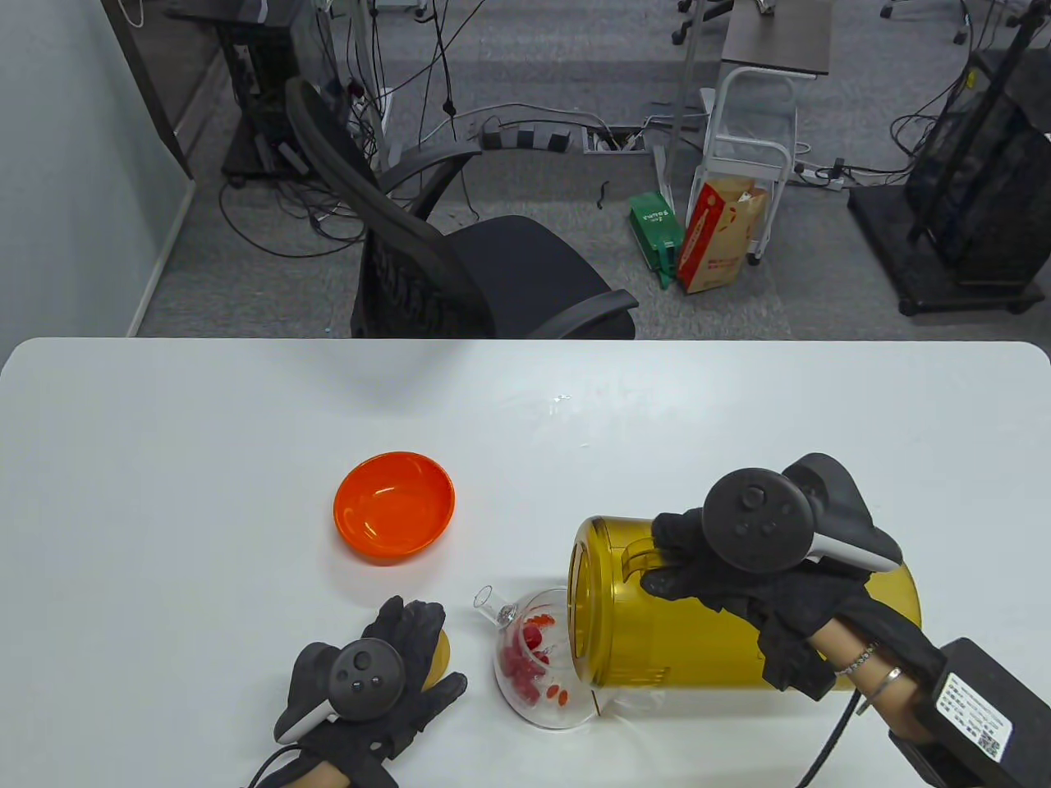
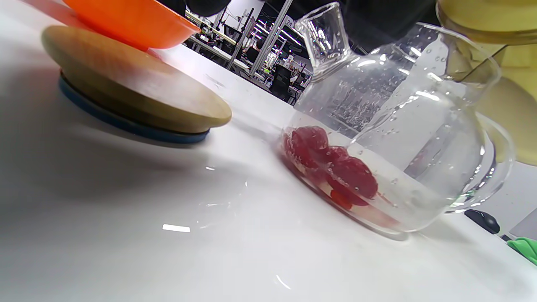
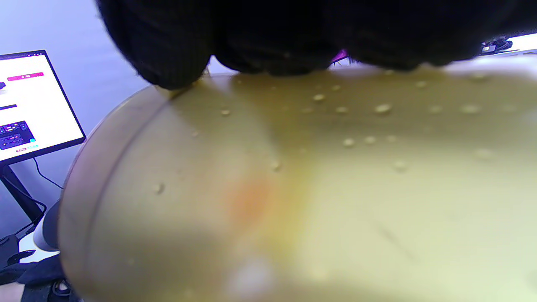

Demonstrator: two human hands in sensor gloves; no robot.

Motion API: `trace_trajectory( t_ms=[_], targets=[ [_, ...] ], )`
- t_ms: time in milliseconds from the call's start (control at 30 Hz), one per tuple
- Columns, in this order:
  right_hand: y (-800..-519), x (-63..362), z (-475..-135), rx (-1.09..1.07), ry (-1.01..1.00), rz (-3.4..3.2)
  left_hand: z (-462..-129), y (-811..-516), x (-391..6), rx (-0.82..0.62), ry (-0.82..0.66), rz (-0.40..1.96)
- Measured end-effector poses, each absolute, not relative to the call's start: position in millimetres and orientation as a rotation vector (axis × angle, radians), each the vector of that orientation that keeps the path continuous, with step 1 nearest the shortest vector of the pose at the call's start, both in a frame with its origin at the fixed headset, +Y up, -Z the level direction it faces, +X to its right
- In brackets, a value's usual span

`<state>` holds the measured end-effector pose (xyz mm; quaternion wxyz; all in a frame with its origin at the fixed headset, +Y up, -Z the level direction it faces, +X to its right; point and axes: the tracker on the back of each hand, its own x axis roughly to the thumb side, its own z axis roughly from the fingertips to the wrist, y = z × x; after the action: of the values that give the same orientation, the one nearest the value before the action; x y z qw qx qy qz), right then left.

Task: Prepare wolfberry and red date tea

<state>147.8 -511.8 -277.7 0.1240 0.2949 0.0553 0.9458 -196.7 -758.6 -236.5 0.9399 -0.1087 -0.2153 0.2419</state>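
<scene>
A clear glass teapot (image 1: 538, 665) stands near the table's front edge and holds red dates (image 1: 519, 661) and wolfberries in a little water; it also shows in the left wrist view (image 2: 402, 138). My right hand (image 1: 722, 566) grips the handle of an amber plastic pitcher (image 1: 739, 616), tipped on its side with its mouth over the teapot. The pitcher's wet wall fills the right wrist view (image 3: 293, 188). My left hand (image 1: 386, 681) rests flat on the table left of the teapot, partly over a wooden lid (image 2: 126, 96).
An empty orange bowl (image 1: 394, 506) sits left of centre, behind my left hand. A few drops of water (image 1: 558, 402) lie further back on the white table (image 1: 164, 460). A black office chair (image 1: 460, 271) stands beyond the far edge.
</scene>
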Motion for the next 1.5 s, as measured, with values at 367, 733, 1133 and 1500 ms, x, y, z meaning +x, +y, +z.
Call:
trace_trajectory(
  t_ms=[367, 733, 1133, 1500],
  targets=[
    [-511.6, 148.2, -277.2, 0.854, 0.162, 2.762, -236.2, -758.6, -196.5, -0.223, -0.44, 0.493],
    [-511.2, 148.1, -276.8, 0.854, 0.164, 2.764, -236.1, -758.5, -196.3, -0.224, -0.441, 0.492],
    [-510.6, 147.7, -276.6, 0.854, 0.165, 2.765, -236.0, -758.6, -196.1, -0.226, -0.442, 0.491],
    [-510.0, 146.6, -276.4, 0.857, 0.166, 2.768, -235.8, -758.4, -195.7, -0.226, -0.443, 0.49]
  ],
)
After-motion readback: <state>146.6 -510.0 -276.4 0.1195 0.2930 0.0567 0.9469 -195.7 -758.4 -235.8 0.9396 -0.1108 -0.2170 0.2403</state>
